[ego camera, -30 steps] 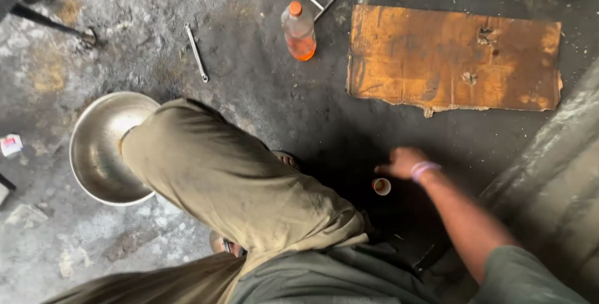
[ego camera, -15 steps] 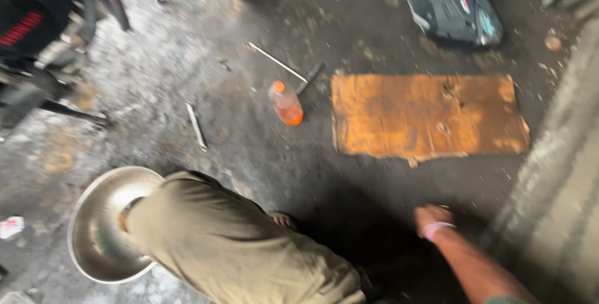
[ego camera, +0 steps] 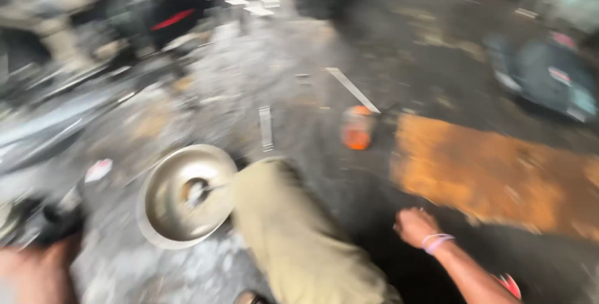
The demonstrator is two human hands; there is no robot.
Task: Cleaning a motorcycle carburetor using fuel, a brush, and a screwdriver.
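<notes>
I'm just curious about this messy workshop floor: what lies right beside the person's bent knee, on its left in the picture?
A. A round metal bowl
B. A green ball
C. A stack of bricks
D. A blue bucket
A: a round, shiny metal bowl rests on the grey floor against the khaki-clad knee, while the right hand is down near the orange board.

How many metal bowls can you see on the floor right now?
1. The bowl sits on the floor left of the bent knee, with something small inside it. The frame is blurred, and clutter at the far left could hide others.
</notes>
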